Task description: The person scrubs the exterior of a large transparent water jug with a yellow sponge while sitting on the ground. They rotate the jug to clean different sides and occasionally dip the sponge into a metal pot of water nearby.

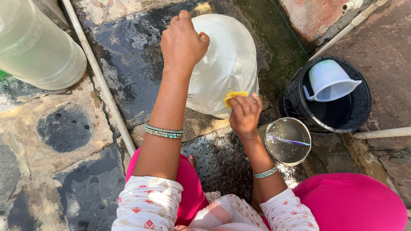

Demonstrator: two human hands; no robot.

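A large translucent plastic water jar (pixel 227 60) stands tilted on the wet stone ground in front of me. My left hand (pixel 183 42) grips its top near the neck and steadies it. My right hand (pixel 245 114) presses a small yellow scrubbing sponge (pixel 234 96) against the jar's lower side. Both wrists carry beaded bangles. My pink-clad knees fill the bottom of the view.
A steel bowl (pixel 287 141) with liquid and a purple stick sits right of my right hand. Beyond it a black bucket (pixel 299 105) holds a white plastic mug (pixel 329 80). Another translucent jar (pixel 36 45) lies at upper left. A white pipe (pixel 100 79) crosses the wet stones.
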